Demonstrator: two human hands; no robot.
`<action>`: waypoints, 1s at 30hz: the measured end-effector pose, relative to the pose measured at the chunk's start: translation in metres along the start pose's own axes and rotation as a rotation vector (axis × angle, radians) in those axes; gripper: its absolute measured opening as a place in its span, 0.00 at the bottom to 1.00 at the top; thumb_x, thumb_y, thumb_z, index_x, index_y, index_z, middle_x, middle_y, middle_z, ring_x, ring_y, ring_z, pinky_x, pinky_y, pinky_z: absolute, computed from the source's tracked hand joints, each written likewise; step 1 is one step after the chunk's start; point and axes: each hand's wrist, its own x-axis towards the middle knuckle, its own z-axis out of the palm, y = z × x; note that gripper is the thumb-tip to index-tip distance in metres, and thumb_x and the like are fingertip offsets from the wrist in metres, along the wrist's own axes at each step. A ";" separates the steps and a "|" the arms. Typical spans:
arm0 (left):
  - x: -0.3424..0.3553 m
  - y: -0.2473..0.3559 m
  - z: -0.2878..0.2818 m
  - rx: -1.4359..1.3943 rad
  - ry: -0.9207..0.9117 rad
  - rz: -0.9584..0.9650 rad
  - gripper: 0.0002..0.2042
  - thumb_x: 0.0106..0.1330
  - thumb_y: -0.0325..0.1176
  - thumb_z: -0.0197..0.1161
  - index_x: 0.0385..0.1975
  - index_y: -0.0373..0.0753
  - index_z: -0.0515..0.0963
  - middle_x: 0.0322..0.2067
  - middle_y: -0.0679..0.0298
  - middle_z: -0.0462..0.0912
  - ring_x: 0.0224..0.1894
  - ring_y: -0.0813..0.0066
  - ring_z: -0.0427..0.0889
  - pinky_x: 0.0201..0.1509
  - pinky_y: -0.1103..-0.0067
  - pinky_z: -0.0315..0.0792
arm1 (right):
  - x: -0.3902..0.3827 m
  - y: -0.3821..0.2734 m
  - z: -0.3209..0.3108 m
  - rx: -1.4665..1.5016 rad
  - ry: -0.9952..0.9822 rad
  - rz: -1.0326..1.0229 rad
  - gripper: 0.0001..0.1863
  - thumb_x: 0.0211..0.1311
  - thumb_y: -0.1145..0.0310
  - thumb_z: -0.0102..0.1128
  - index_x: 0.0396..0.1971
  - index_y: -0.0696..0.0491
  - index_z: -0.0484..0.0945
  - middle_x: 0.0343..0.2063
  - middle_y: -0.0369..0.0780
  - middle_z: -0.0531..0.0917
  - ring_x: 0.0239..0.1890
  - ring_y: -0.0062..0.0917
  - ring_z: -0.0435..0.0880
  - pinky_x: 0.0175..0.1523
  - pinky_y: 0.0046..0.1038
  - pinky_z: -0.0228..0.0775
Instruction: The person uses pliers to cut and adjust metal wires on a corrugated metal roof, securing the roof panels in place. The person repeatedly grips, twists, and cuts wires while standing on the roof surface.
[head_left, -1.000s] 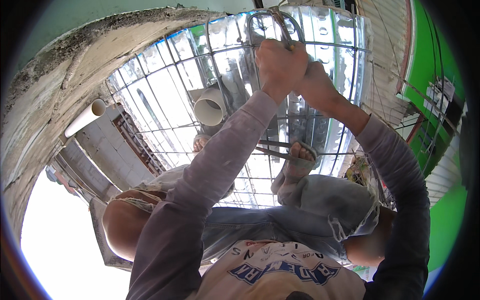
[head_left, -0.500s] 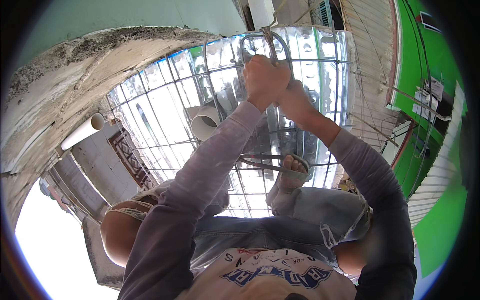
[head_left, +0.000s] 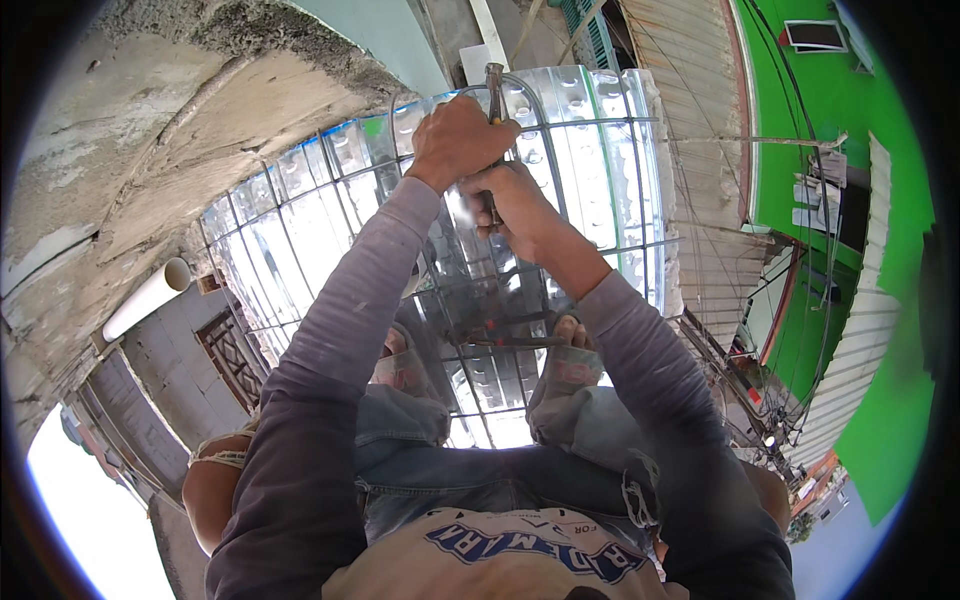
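My left hand [head_left: 455,140] is closed around the handles of a dark metal tool [head_left: 493,85] that points at a grid of thin steel bars [head_left: 600,240]. Just below it, my right hand [head_left: 512,203] grips the same tool lower down, touching the left hand. The bars lie over shiny ribbed metal sheeting [head_left: 590,130]. My two feet in sandals [head_left: 570,365] stand on the grid beneath my hands. The tool's tip is hidden behind my fingers.
A rough concrete wall [head_left: 150,150] curves along the left, with a white plastic pipe [head_left: 150,295] sticking out below it. A corrugated metal fence [head_left: 690,60] and a bright green wall [head_left: 880,250] with cables stand to the right.
Both hands have moved farther out along the grid, staying together on the tool. The tool's handles, spread apart earlier, are now squeezed together.
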 end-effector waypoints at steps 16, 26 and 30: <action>0.001 -0.010 -0.022 0.075 -0.092 0.137 0.37 0.55 0.68 0.69 0.22 0.28 0.83 0.24 0.49 0.84 0.30 0.57 0.85 0.40 0.63 0.76 | 0.019 0.020 0.036 0.257 0.024 -0.145 0.15 0.75 0.60 0.53 0.47 0.57 0.76 0.32 0.40 0.83 0.31 0.25 0.85 0.38 0.35 0.86; -0.019 -0.047 -0.015 -0.735 -0.337 0.028 0.21 0.79 0.44 0.57 0.43 0.26 0.82 0.34 0.61 0.85 0.35 0.76 0.79 0.41 0.75 0.73 | -0.018 -0.034 0.032 -0.432 0.158 0.023 0.23 0.70 0.50 0.56 0.44 0.59 0.82 0.29 0.43 0.84 0.26 0.28 0.85 0.31 0.31 0.79; -0.013 -0.057 -0.012 -0.521 -0.109 0.202 0.18 0.75 0.39 0.59 0.36 0.25 0.82 0.30 0.53 0.84 0.34 0.68 0.81 0.41 0.66 0.74 | -0.022 -0.059 0.020 -0.514 0.135 -0.029 0.19 0.63 0.56 0.60 0.30 0.60 0.82 0.21 0.40 0.82 0.18 0.25 0.80 0.21 0.26 0.68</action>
